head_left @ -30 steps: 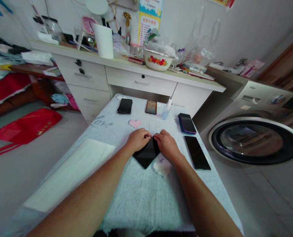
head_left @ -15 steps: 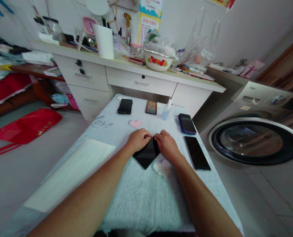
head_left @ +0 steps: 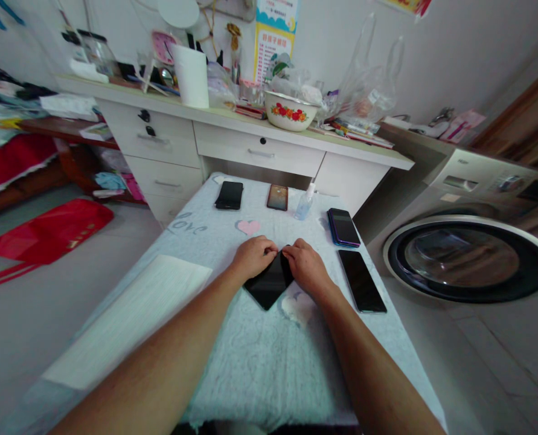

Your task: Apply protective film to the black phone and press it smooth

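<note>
A black phone-like device (head_left: 269, 286) lies slantwise on the pale blue cloth of the table (head_left: 250, 374). At its far end are both of my hands, close together. My left hand (head_left: 255, 254) has its fingers curled in a pinch at the upper left edge. My right hand (head_left: 304, 264) pinches at the upper right corner, its fingertips near those of the left. Whatever sits between the fingertips is too small to make out. The device's near part shows uncovered between my wrists.
Around lie a dark phone (head_left: 229, 196), a brown-faced phone (head_left: 278, 197), a spray bottle (head_left: 304, 204), stacked phones (head_left: 343, 228), a long black phone (head_left: 363, 281) and a whitish sheet (head_left: 133, 320). Behind stands a white desk (head_left: 259, 149); right, a washing machine (head_left: 468, 241).
</note>
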Action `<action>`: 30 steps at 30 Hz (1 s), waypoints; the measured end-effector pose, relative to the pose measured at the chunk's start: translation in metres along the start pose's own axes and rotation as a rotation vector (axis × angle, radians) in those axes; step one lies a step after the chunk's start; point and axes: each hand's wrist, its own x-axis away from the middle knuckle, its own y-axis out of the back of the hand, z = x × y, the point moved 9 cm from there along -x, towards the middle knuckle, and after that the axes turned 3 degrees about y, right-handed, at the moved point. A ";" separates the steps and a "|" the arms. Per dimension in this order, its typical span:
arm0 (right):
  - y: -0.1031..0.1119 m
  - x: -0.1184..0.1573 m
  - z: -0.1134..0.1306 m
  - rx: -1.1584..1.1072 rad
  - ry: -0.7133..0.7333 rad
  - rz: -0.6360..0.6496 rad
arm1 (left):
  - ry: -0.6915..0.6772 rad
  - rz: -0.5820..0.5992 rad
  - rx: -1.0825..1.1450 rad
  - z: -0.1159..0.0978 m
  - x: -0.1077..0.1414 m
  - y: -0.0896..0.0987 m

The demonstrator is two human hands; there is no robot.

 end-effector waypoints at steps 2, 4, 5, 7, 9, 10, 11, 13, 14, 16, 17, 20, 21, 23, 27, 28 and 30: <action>0.001 0.000 0.001 -0.004 0.004 -0.005 | 0.003 0.001 0.003 -0.001 0.000 0.001; 0.001 0.000 0.001 -0.002 0.008 -0.006 | 0.005 0.005 0.004 -0.002 0.000 0.001; 0.001 0.000 0.001 0.000 0.009 -0.007 | 0.006 0.007 0.004 -0.002 0.001 0.002; 0.002 0.000 0.001 0.005 0.008 -0.007 | 0.009 0.007 0.001 -0.003 0.001 0.003; 0.002 0.000 0.001 0.003 0.010 -0.008 | 0.007 0.004 -0.002 -0.003 0.000 0.003; 0.002 0.000 0.001 0.001 0.011 -0.009 | 0.006 0.003 -0.003 -0.003 0.000 0.003; 0.002 0.000 0.001 0.000 0.014 -0.008 | 0.004 0.004 -0.003 -0.002 0.000 0.003; 0.002 0.000 0.000 0.000 0.012 -0.004 | 0.001 0.004 -0.002 -0.002 0.000 0.002; 0.002 0.000 0.000 0.001 0.010 0.000 | 0.000 0.004 -0.001 -0.001 0.000 0.002; 0.002 0.000 -0.001 0.000 0.002 0.010 | -0.001 0.003 0.002 -0.001 0.000 0.001; 0.001 0.000 -0.001 -0.002 -0.003 0.014 | 0.000 0.003 0.003 -0.001 0.000 0.001; 0.000 0.000 -0.001 -0.010 -0.014 0.024 | 0.005 0.005 0.004 -0.001 0.000 0.001; 0.000 0.000 -0.001 -0.012 -0.015 0.025 | 0.006 0.005 0.004 -0.001 0.000 0.001; 0.000 -0.001 -0.001 -0.013 -0.014 0.021 | 0.005 0.006 0.000 -0.001 0.000 0.001; -0.001 0.000 -0.001 -0.004 -0.013 0.021 | -0.001 0.012 -0.001 -0.002 0.000 0.001; -0.001 0.000 -0.002 -0.005 -0.013 0.020 | -0.001 0.012 0.000 -0.002 0.000 0.001; 0.000 0.000 -0.002 -0.008 -0.011 0.014 | -0.004 0.009 0.001 -0.002 0.000 0.001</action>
